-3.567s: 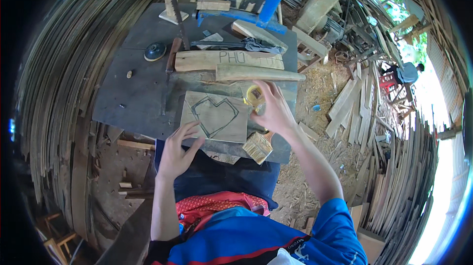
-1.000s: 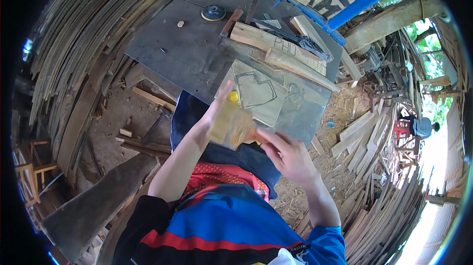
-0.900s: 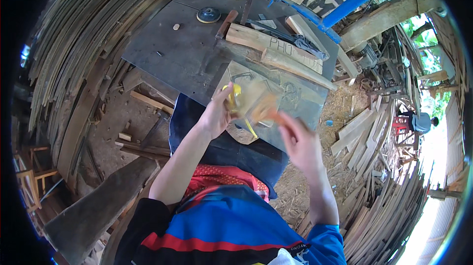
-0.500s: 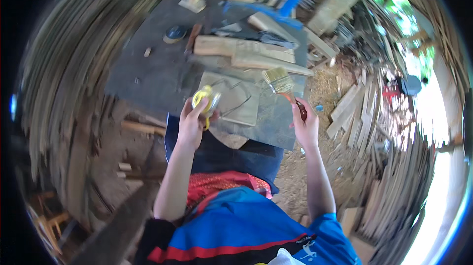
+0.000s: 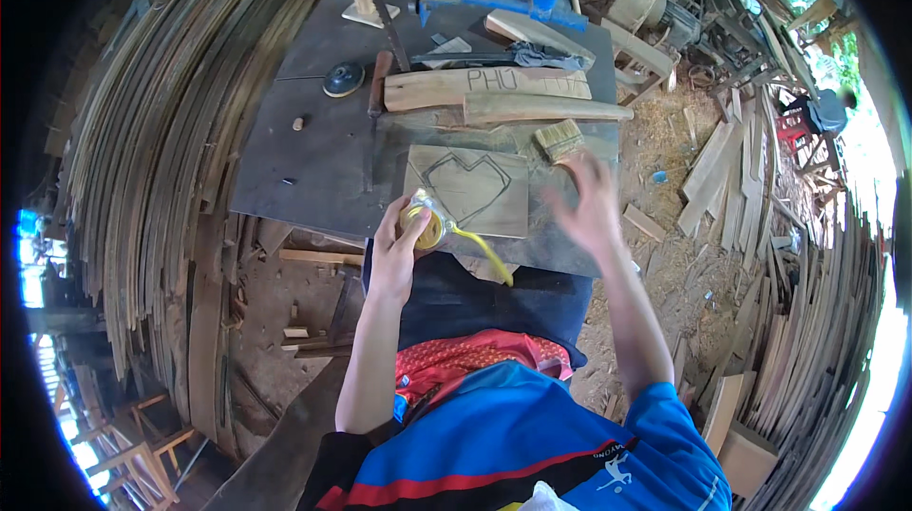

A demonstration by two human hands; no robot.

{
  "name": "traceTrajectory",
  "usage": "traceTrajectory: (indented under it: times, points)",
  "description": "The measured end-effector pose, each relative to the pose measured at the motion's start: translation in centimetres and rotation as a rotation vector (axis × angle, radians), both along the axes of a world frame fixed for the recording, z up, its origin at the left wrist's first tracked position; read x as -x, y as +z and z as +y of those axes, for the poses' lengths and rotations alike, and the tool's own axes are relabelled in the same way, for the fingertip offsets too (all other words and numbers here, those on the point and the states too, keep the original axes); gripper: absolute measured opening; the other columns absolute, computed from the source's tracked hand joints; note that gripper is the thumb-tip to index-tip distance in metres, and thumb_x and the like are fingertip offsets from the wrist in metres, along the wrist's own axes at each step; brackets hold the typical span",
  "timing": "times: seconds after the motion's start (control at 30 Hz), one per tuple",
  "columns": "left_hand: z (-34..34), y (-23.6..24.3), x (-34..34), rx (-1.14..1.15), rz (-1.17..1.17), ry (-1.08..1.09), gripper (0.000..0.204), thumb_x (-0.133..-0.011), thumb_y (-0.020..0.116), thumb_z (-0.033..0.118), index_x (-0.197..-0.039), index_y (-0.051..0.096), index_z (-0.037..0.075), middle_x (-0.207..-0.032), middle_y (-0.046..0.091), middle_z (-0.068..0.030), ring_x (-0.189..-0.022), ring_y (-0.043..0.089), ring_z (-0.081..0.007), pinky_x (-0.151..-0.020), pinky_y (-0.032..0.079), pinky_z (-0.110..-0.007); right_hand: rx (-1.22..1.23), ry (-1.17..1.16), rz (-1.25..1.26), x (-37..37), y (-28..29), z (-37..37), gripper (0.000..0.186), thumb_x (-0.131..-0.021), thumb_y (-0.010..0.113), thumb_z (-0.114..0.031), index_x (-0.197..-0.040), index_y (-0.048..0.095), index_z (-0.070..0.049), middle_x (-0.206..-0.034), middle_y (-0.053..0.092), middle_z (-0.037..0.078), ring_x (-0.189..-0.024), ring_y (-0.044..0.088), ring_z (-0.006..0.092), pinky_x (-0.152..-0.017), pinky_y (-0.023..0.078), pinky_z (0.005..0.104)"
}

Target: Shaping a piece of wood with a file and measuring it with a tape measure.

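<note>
My left hand (image 5: 391, 250) is closed around a round yellow tape measure (image 5: 425, 229), from which a yellow strip hangs to the right. Just beyond it lies a square wooden board (image 5: 508, 211) with an angular heart-like outline drawn in dark lines. My right hand (image 5: 591, 205) hovers at the board's right side, thumb apart from the fingers and somewhat blurred. A flat paintbrush (image 5: 559, 139) with pale bristles lies at the fingertips; its handle is hidden behind the hand, which appears to have let go.
On the dark table (image 5: 304, 174) are a handsaw (image 5: 378, 84), a round black disc-shaped thing (image 5: 343, 79), shaped wood pieces (image 5: 546, 109) and a blue metal clamp-like bar (image 5: 503, 14). Stacked planks (image 5: 180, 103) rise at left; wood scraps (image 5: 712, 179) lie at right. A person (image 5: 828, 112) is far right.
The brush has gone from my right hand's grip to the table, and that hand's fingers have spread. My left hand has turned the tape measure, and its yellow strip now hangs out. The view has shifted.
</note>
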State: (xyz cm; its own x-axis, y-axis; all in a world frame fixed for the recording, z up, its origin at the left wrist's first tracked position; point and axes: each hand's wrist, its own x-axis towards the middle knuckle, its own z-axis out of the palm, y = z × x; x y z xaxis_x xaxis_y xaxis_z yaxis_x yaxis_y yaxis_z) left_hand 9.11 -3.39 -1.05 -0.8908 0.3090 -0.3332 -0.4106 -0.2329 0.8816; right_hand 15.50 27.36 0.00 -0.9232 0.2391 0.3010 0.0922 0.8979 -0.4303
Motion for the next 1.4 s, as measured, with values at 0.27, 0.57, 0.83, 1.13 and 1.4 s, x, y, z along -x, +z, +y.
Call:
traceTrajectory:
  times: [0.27,0.57,0.83,1.13,1.4]
  points:
    - [2.4,-0.7,-4.0,0.119,0.139,-0.053,0.009,-0.105,0.059,0.008,-0.112,0.056,0.002,-0.106,0.064,-0.0062,-0.097,0.063,-0.0115,-0.085,0.056,-0.030,0.271,0.441,-0.006,-2.9,2.2,-12.3,0.082,-0.074,0.093,-0.027,-0.146,0.056,-0.019,-0.142,0.052,0.021,-0.127,0.056,0.0424,-0.104,0.050,0.0501]
    - [0.5,1.2,-3.7,-0.030,-0.009,-0.325,0.040,-0.103,0.061,0.005,-0.142,0.057,-0.005,-0.119,0.068,-0.0093,-0.106,0.067,-0.0135,-0.089,0.057,-0.028,0.474,0.559,-0.042,-4.4,2.8,-9.6,0.067,-0.080,0.087,-0.017,-0.138,0.056,-0.007,-0.130,0.059,0.018,-0.112,0.067,0.0373,-0.091,0.058,0.0437]
    - [-0.6,0.5,-2.1,0.099,-0.057,-0.392,0.024,-0.099,0.071,0.013,-0.117,0.071,-0.002,-0.091,0.070,-0.0045,-0.084,0.067,-0.0114,-0.071,0.055,-0.026,0.490,0.622,-0.138,-3.2,3.2,-8.6,0.054,-0.080,0.084,-0.016,-0.129,0.066,-0.008,-0.126,0.061,0.015,-0.104,0.071,0.0324,-0.088,0.059,0.0411]
    - [-6.0,0.0,4.3,0.715,0.061,-0.097,0.026,-0.099,0.073,0.022,-0.111,0.077,-0.001,-0.079,0.070,-0.0048,-0.067,0.060,-0.0078,-0.061,0.047,-0.025,0.383,0.217,-0.251,-5.1,4.4,-0.1,0.040,-0.079,0.080,-0.005,-0.118,0.071,-0.005,-0.116,0.067,0.013,-0.102,0.072,0.0257,-0.089,0.058,0.0375]
    - [-4.9,-1.3,4.1,1.001,0.388,-0.148,0.024,-0.094,0.076,0.027,-0.104,0.080,0.005,-0.093,0.078,-0.0172,-0.088,0.077,-0.0301,-0.080,0.056,-0.036,0.432,0.168,-0.344,-4.6,1.7,0.3,0.034,-0.079,0.081,-0.012,-0.110,0.071,-0.003,-0.103,0.068,0.012,-0.094,0.072,0.0308,-0.082,0.055,0.0381]
